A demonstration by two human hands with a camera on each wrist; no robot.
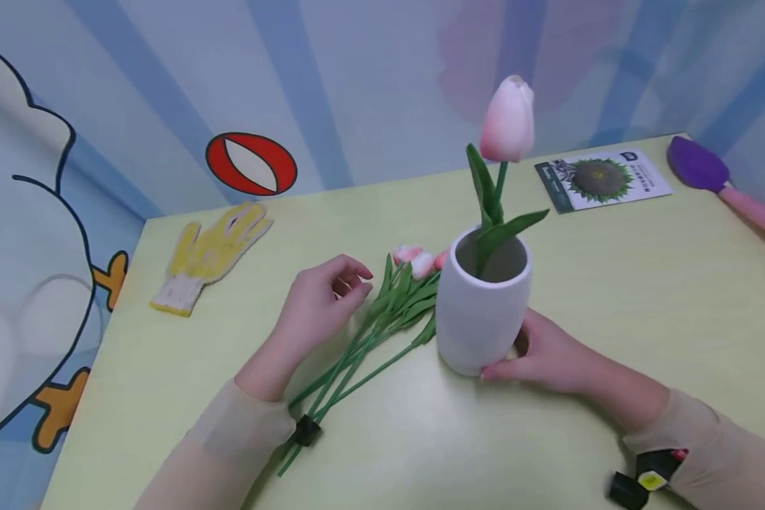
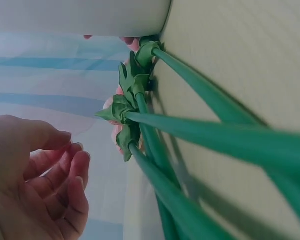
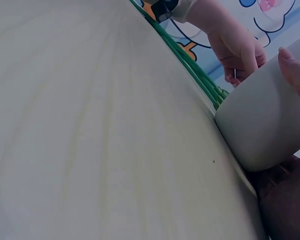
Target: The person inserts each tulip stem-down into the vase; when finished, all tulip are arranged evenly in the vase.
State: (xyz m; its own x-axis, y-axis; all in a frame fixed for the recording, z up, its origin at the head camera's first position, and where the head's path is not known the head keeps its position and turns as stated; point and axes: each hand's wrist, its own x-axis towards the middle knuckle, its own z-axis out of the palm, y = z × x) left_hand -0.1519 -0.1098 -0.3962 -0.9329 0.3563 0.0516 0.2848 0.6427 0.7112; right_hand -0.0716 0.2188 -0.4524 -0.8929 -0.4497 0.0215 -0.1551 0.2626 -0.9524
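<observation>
A white vase (image 1: pixel 482 322) stands upright on the table, one artificial pink tulip (image 1: pixel 508 120) rising from its mouth. Low on the vase's right side, my right hand (image 1: pixel 551 352) grips it with the thumb at the front; in the right wrist view the fingers pass round the vase (image 3: pixel 270 115). Left of the vase lies a loose bunch of artificial tulips (image 1: pixel 392 319), several stems crossing, their heads partly hidden behind it. My left hand (image 1: pixel 324 294) hovers beside these flowers, fingers loosely bent and holding nothing, as the left wrist view also shows.
A yellow-and-white work glove (image 1: pixel 213 255) lies at the back left. Toward the back right are a seed packet (image 1: pixel 602 178) with a plant picture and a purple trowel (image 1: pixel 698 163) with a pink handle. A printed wall covering (image 1: pixel 370 92) borders the table's back.
</observation>
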